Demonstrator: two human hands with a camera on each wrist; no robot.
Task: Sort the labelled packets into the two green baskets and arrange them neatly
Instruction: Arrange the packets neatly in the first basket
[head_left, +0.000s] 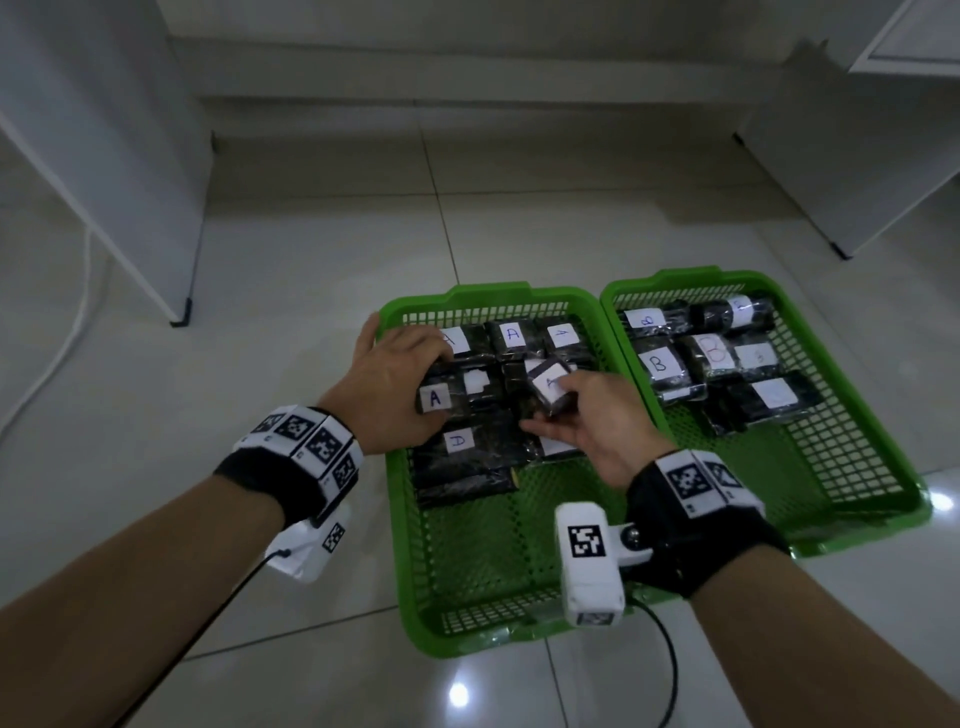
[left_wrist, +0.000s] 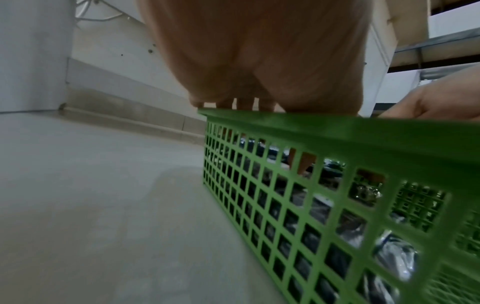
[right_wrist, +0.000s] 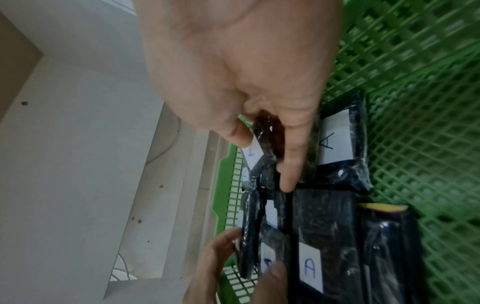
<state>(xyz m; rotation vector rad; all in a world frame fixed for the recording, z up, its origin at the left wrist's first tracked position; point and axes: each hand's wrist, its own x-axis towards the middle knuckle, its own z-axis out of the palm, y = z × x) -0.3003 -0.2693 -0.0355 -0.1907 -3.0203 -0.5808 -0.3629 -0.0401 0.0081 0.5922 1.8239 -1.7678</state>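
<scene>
— Held packet (head_left: 550, 396): black, white label marked A, tilted, raised over the middle of the left basket (head_left: 415, 571). Pinched by the right hand (head_left: 597, 431), thumb on the label, fingers (right_wrist: 291, 164) curled along the underside.

— Left hand (head_left: 387, 384)?

— Laid over the far-left packets in the same basket, fingers bent down onto them, thumb out over the basket's rim. Whether gripping or only pressing: cannot tell.

— Remaining contents?

— A-labelled packets (head_left: 511, 340) in rows across the far half of the left basket, one lying label-up near the middle. B-labelled packets (head_left: 660, 364) in rows across the far half of the right basket (head_left: 883, 467).

— Surroundings?

— Baskets side by side, rims touching, on a glossy tiled floor (head_left: 260, 338). White cabinets (head_left: 104, 156) to either side.
</scene>
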